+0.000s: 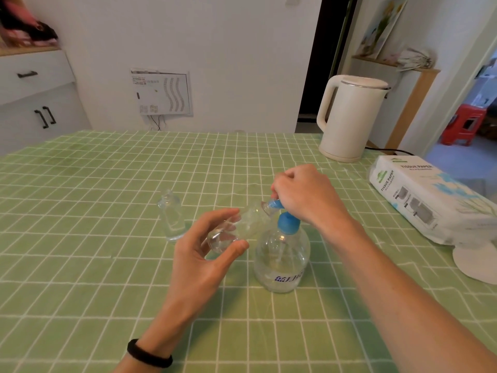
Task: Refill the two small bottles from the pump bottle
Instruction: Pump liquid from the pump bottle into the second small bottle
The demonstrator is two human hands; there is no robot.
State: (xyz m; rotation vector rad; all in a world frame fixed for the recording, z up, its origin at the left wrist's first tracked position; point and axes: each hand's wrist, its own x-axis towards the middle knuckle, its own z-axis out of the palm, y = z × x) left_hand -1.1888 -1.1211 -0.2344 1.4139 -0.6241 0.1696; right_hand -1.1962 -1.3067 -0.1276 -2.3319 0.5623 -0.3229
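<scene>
A clear round pump bottle (281, 261) with a blue pump top stands on the green checked tablecloth, partly filled with clear liquid. My right hand (304, 196) rests on the blue pump head, fingers closed over it. My left hand (207, 246) holds a small clear bottle (239, 227) tilted on its side, its open mouth against the pump's blue nozzle. A second small clear bottle (172, 218) stands upright and uncapped on the cloth to the left, apart from both hands.
A white electric kettle (349, 117) stands at the back right with its cord trailing right. A tissue paper pack (427, 197) lies at the right edge, a white round object (476, 261) beside it. White cabinets stand beyond the table (80, 184) at left.
</scene>
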